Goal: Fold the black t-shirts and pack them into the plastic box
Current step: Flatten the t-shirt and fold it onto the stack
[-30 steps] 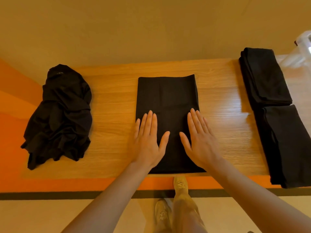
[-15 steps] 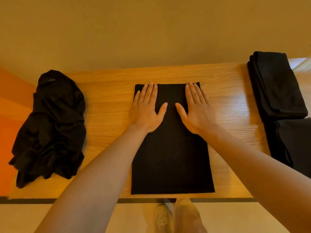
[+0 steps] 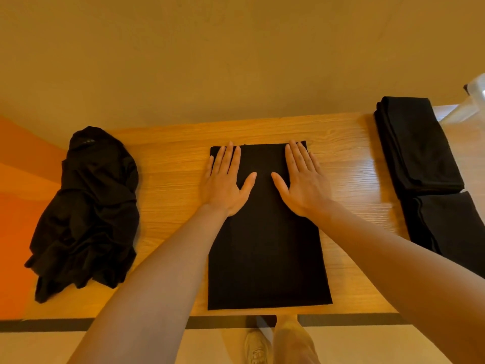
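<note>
A black t-shirt (image 3: 265, 253) folded into a long rectangle lies in the middle of the wooden table (image 3: 170, 179). My left hand (image 3: 225, 179) lies flat on its far left corner, fingers straight and partly over the cloth's edge. My right hand (image 3: 301, 179) presses flat on the far right corner. A heap of unfolded black t-shirts (image 3: 89, 214) sits at the table's left end. Two folded black t-shirts, one farther (image 3: 417, 145) and one nearer (image 3: 451, 227), lie at the right. The clear plastic box (image 3: 472, 103) shows only as a corner at the right edge.
A plain wall runs behind the table's far edge. The near table edge is just in front of my legs and shoes (image 3: 258, 348). An orange surface (image 3: 18, 206) lies to the left of the table.
Both hands slid from the near half of the folded shirt up to its far edge, then spread apart towards the two far corners. The view shifted slightly.
</note>
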